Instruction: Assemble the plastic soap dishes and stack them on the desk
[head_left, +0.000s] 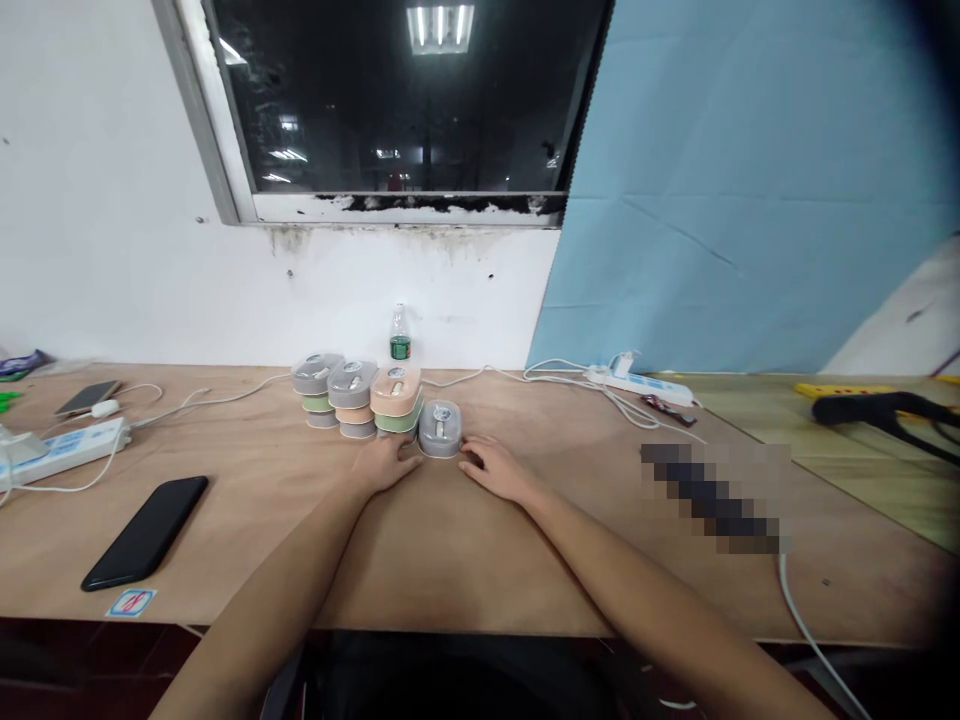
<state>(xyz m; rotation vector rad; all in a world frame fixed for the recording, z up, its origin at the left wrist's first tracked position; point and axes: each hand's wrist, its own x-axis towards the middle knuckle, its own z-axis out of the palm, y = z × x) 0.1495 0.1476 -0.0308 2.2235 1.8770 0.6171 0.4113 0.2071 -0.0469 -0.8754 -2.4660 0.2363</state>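
Observation:
Three stacks of small rounded boxes with clear lids stand side by side: a left stack [319,375] with a grey top, a middle stack [353,385] also grey on top, and a right stack [396,390] with a peach top over green. Beside them a single grey box [441,430] sits on the table. My left hand [384,464] rests at the foot of the right stack, thumb apart from its fingers; some fingertips are hidden. At the grey box's right side lies my right hand [498,468], fingers curved and spread from the thumb, fingertips close against the box.
Behind the stacks, a clear bottle [400,335] stands by the wall. A black phone [146,532] lies at the left, near a power strip [75,450]. Another power strip [645,386] with white cables lies back right. A blurred dark object [712,498] is at the right.

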